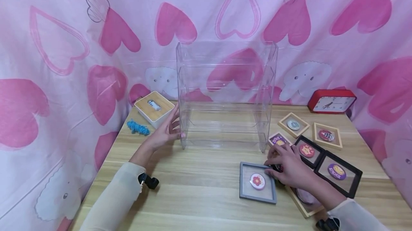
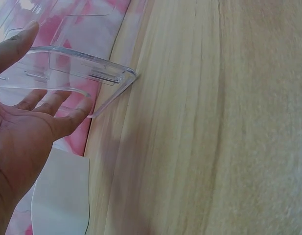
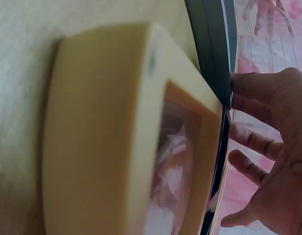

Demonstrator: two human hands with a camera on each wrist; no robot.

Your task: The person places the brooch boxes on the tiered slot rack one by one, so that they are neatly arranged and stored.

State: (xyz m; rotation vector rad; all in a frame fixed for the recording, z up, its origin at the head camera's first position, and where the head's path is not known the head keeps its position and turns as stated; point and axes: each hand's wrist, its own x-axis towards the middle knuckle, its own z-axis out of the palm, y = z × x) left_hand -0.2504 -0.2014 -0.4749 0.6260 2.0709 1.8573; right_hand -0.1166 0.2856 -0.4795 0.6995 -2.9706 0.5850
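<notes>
Gray frame (image 1: 257, 199) lies lower right of center, right hand (image 1: 291, 166) at its corner, grip too hidden to tell; left hand (image 1: 165, 132), grip wide, touches the clear rack (image 1: 225, 143), perhaps steadying it.

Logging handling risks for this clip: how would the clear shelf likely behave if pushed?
The clear shelf probably stays stiff, since its thin panels stand straight. It could slide, standing on a smooth-looking table. Being tall, it might tip if pushed near the top.
</notes>
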